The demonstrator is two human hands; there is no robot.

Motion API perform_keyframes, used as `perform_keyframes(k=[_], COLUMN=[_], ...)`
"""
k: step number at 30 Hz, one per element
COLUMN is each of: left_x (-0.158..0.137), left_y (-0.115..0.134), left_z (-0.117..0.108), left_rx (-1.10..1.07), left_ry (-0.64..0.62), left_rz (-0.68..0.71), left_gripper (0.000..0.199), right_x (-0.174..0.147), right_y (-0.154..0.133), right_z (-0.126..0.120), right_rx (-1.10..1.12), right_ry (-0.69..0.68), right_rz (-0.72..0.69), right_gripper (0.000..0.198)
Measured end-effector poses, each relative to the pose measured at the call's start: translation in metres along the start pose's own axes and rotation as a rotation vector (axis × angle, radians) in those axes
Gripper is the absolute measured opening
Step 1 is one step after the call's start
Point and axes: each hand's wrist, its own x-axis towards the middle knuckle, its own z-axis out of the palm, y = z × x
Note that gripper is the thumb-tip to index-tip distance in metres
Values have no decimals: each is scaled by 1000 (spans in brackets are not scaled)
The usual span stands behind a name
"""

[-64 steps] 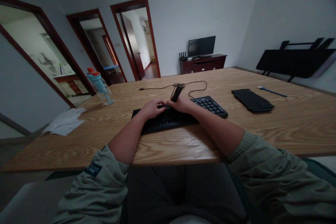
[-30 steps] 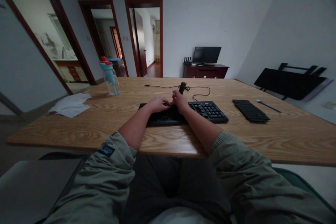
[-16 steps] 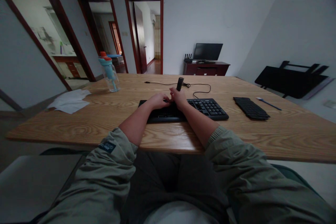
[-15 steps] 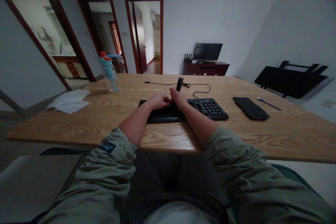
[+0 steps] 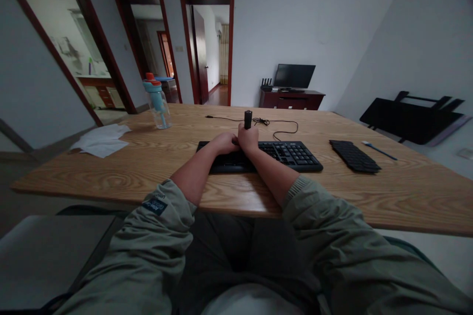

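A black keyboard (image 5: 291, 153) lies on the wooden table (image 5: 121, 172) in front of me, its cable (image 5: 281, 128) trailing off behind it. My right hand (image 5: 248, 140) is closed around a dark stick-shaped tool (image 5: 248, 119) held upright over the keyboard's middle. My left hand (image 5: 222, 142) rests on the keys just to its left, touching the right hand. What its fingers do is hidden.
A second, smaller black keyboard (image 5: 354, 156) and a blue pen-like item (image 5: 379, 150) lie to the right. A clear bottle with blue and orange cap (image 5: 156, 103) and white paper (image 5: 101, 139) are at the left. A folded black table (image 5: 414, 115) leans on the right wall.
The tool in my right hand has tipped from a rightward lean to upright. Both hands stayed on the keyboard; the view shifted slightly.
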Motion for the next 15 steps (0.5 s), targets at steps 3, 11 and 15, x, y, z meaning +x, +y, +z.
perform_keyframes(k=[3,11,15], left_x=[-1,-3,-1], left_y=[1,-4,-10], left_z=[0,-3,-5], left_rx=[5,-36,-42], left_ry=[48,-1,-45], left_rz=[-17,26,95], left_gripper=[24,26,27], right_x=[-2,-5,6], right_y=[-2,-6,-4], right_z=[2,-1,-17], right_rx=[-53,46,406], right_ry=[-37,-26,59], right_rz=[-54,-39,164], right_gripper=[30,26,24])
